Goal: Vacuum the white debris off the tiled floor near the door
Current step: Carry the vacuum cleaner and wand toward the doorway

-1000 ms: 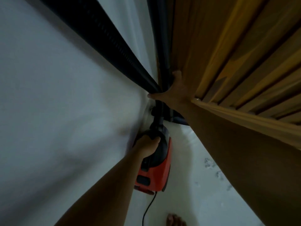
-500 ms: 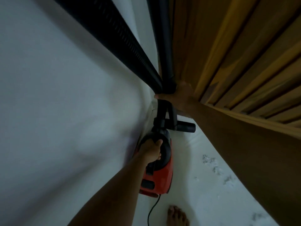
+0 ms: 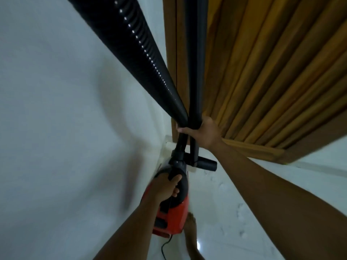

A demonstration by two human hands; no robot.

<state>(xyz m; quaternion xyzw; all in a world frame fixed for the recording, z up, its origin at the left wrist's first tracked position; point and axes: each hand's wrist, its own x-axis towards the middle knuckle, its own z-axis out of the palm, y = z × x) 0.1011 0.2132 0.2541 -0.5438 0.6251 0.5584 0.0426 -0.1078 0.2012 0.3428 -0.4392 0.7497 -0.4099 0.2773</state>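
My left hand [image 3: 166, 187] grips the black handle of a red and black vacuum cleaner [image 3: 171, 218], held just above the white tiled floor [image 3: 221, 241]. My right hand [image 3: 202, 131] is closed around both the ribbed black hose [image 3: 135, 44] and the rigid black tube [image 3: 195, 62], which run up past the camera. A short black nozzle [image 3: 205, 163] sticks out sideways below my right hand. Small patches of white debris [image 3: 241, 212] lie on the tiles to the right of the vacuum, partly hidden by my right forearm.
A white wall [image 3: 56, 109] fills the left side. The wooden slatted door [image 3: 272, 81] stands at the right, its bottom edge above the tiles. My bare foot [image 3: 190, 228] stands beside the vacuum. A black power cord [image 3: 165, 248] trails from the vacuum's rear.
The vacuum body has been lifted and drawn toward me along the wall. My right hand keeps hold of hose and tube. More floor, debris and my foot have come into view.
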